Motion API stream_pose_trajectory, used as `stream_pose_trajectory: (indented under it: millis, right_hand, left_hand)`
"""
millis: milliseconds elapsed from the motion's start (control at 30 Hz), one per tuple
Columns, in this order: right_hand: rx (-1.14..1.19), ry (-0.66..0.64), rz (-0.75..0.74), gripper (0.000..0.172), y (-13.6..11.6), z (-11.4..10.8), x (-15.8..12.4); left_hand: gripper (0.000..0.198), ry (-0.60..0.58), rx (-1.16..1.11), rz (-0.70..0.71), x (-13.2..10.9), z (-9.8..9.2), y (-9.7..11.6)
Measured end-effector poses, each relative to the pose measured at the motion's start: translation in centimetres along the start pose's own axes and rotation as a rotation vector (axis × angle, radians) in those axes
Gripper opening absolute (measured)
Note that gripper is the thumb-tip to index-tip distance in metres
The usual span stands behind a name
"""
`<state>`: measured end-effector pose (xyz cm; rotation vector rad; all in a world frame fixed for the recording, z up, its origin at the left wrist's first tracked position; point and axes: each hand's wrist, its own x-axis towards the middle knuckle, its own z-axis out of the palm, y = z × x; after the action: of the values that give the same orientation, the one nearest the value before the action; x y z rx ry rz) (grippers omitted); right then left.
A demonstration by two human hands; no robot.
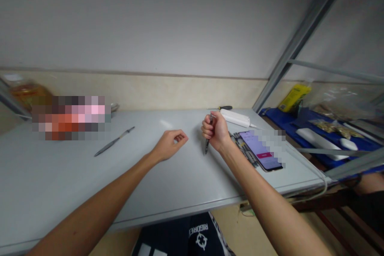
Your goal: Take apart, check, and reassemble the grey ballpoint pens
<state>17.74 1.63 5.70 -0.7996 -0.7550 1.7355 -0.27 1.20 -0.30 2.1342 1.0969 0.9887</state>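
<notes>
My right hand (215, 131) is closed in a fist around a thin dark tool (207, 146), held upright with its tip pointing down just above the grey table (75, 184). My left hand (170, 144) rests on the table a little to the left, fingers curled loosely with thumb and forefinger pinched; whether it holds anything tiny I cannot make out. A second slim grey tool (114, 141) lies alone on the table farther left of the left hand.
A lit phone (260, 150) lies right of my right hand on a dark tray. Behind it are a white block (235, 117) with a cable and a black-handled screwdriver (223, 108). A blue mat (318, 136) with parts sits on the neighbouring bench, behind a metal frame post (288, 54).
</notes>
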Motion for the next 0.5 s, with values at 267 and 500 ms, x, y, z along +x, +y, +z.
stream_pose_trajectory:
  millis: [267,500]
  right_hand:
    - [-0.035,0.043,0.014,0.027,0.06,0.2,-0.18]
    - [-0.122,0.109,0.025,0.026,0.4,0.0,-0.02]
  left_hand:
    - [0.019,-0.001,0.04,0.011,0.01,0.0,0.2]
    - [0.019,0.001,0.04,0.029,-0.01,0.05,-0.1]
